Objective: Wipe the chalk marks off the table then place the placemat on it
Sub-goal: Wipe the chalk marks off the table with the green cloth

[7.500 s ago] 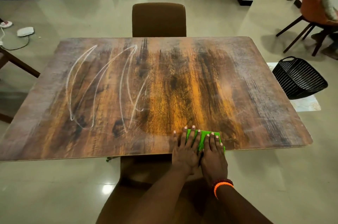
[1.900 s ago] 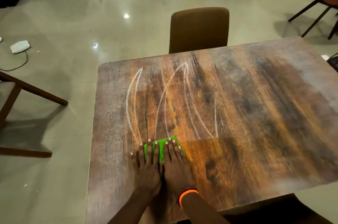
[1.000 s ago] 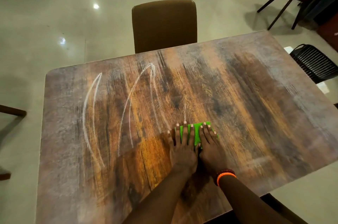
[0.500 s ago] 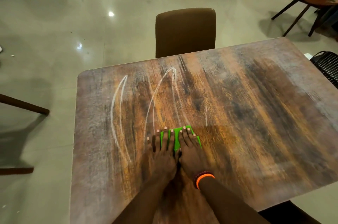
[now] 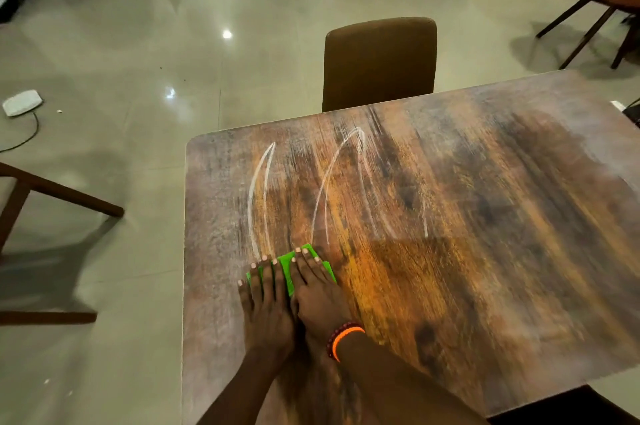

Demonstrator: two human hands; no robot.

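Both hands, the left hand (image 5: 266, 306) and the right hand (image 5: 320, 296), lie flat side by side with fingers (image 5: 265, 274) loosely spread, pressing a green cloth (image 5: 285, 268) onto the bench (image 5: 485, 251). Just beyond the fingertips the chalk marks (image 5: 329, 189) remain as long arcs, while the strip beside the right hand looks wiped. Most wiping seems left, and no placemat is in view.

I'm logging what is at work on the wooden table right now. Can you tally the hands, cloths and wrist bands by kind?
Bare hands, flat on the cloth: 2 (left hand, right hand)
Bright green folded wiping cloth: 1
Orange beaded bracelet on the right wrist: 1
Total: 4, all on or over the brown wood-grain table
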